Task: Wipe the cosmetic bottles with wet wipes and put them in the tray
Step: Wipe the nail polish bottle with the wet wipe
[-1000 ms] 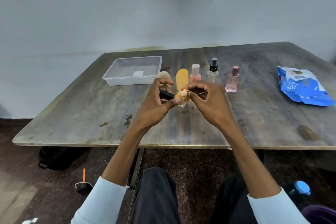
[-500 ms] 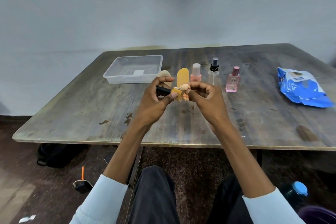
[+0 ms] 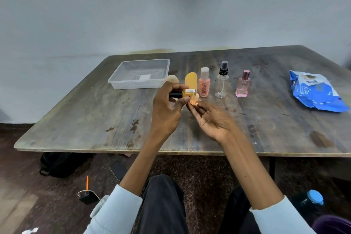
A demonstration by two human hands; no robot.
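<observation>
My left hand (image 3: 167,108) holds a small yellow bottle with a black cap (image 3: 187,93) lying sideways above the table. My right hand (image 3: 212,119) pinches a crumpled, orange-stained wipe (image 3: 194,99) against the bottle's base. Behind them stand a beige bottle (image 3: 172,79), a yellow oval bottle (image 3: 190,80), a peach bottle (image 3: 204,83), a clear spray bottle (image 3: 222,81) and a pink perfume bottle (image 3: 243,84). The clear plastic tray (image 3: 121,81) sits at the back left with no bottles in it.
A blue wet-wipe pack (image 3: 315,91) lies at the table's right. The table's front edge (image 3: 114,150) runs just below my wrists. Under the table are a black bag (image 3: 57,165), a small black object with an orange stick (image 3: 86,194) and a blue-capped bottle (image 3: 313,199).
My right hand has dropped lower and turned palm-up, with the wipe now under the bottle's end. My left hand has tilted the bottle so its labelled base faces up.
</observation>
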